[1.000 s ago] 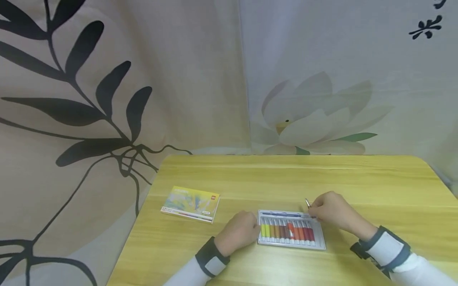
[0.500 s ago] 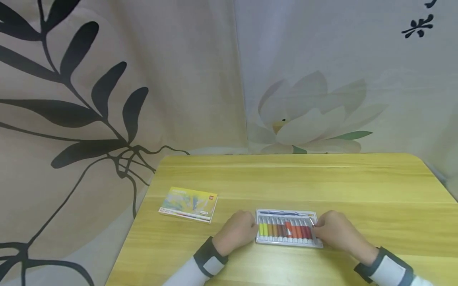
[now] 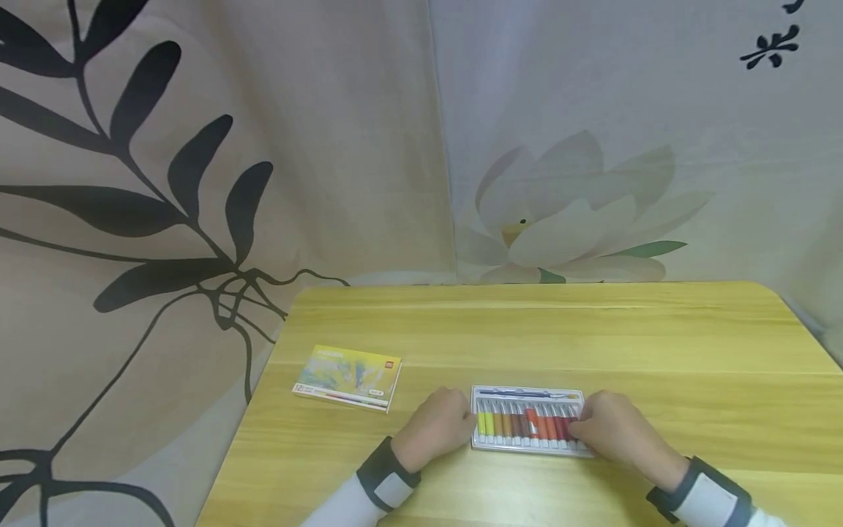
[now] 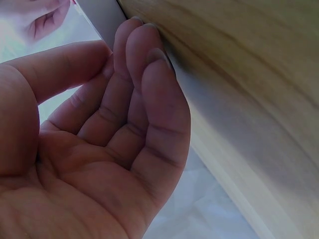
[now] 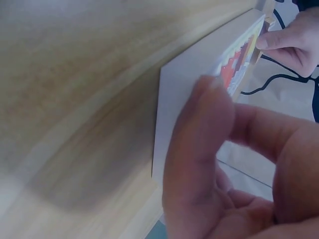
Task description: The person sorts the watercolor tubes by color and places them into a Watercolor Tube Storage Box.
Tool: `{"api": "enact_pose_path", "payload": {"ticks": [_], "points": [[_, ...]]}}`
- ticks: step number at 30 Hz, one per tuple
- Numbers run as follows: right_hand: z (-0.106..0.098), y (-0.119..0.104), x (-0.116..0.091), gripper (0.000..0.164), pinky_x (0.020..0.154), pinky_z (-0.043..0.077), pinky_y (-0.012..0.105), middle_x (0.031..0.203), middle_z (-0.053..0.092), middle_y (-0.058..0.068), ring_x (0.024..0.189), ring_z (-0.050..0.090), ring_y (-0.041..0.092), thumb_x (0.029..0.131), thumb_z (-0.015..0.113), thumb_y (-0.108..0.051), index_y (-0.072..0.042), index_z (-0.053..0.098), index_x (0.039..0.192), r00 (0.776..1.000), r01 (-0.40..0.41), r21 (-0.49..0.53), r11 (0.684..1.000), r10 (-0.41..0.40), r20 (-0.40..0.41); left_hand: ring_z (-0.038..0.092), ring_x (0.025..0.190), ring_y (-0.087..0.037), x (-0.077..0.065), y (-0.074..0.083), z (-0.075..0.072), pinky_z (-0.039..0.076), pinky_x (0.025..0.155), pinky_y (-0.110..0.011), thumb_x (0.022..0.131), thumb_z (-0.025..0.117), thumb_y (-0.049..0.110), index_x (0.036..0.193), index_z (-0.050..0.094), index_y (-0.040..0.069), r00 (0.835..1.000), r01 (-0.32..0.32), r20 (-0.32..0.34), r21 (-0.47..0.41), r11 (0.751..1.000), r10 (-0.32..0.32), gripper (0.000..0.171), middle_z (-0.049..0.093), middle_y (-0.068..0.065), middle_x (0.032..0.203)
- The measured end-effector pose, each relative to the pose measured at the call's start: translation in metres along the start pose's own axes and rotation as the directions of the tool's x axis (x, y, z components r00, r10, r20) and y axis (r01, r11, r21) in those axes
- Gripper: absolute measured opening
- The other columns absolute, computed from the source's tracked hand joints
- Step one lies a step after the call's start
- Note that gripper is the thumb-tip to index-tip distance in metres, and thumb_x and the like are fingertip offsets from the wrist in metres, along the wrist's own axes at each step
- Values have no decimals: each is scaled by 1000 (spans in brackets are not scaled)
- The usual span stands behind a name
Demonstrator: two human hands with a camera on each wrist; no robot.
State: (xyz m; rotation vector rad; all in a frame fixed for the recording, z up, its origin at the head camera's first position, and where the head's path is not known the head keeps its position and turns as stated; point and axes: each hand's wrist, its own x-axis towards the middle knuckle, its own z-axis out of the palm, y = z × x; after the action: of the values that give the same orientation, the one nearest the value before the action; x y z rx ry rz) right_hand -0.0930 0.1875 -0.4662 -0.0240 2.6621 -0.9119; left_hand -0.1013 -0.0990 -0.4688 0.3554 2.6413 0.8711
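Note:
A shallow white tray [image 3: 527, 451] of paint tubes lies on the table, its row of tubes [image 3: 525, 425] running from yellow through brown and orange to dark red. Along its far side sits a blue-handled paintbrush [image 3: 520, 394]. My left hand [image 3: 437, 424] holds the tray's left edge with curled fingers; the thumb meets the forefinger beside the rim in the left wrist view. Over the tray's right end, my right hand [image 3: 617, 430] pinches a paint tube at the end of the row. That tube is mostly hidden by the fingers [image 5: 199, 144] in both views.
A yellow booklet-like box [image 3: 349, 376] with a picture on it lies to the left of my left hand. The wooden table [image 3: 527, 333] reaches back to a patterned curtain [image 3: 369, 146].
My right hand has come down and nearer, bringing the silver-ended paint tube from beyond the tray's far right corner to the row's right end. My left hand stays at the tray's edge.

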Motion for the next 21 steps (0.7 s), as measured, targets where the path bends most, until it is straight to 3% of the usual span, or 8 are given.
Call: {"api": "enact_pose_path", "payload": {"ticks": [7, 21], "points": [[0, 13, -4, 28, 41, 36, 22, 54, 53, 0, 46, 48, 13, 89, 76, -13, -11, 59, 67, 998, 57, 27, 998, -57, -19, 37, 44, -6, 1, 0, 1, 29, 39, -19, 100, 64, 14, 58, 46, 17, 1000, 7, 9, -4, 1000, -6, 46, 40, 7, 51], [-2, 27, -7, 23, 40, 38, 22, 55, 55, 0, 45, 51, 14, 91, 77, -13, -11, 62, 75, 988, 152, 86, 985, -154, 24, 36, 44, -6, 1, -2, 2, 28, 41, -19, 99, 64, 12, 57, 45, 16, 1000, -7, -8, 16, 1000, 7, 46, 39, 7, 52]]}}
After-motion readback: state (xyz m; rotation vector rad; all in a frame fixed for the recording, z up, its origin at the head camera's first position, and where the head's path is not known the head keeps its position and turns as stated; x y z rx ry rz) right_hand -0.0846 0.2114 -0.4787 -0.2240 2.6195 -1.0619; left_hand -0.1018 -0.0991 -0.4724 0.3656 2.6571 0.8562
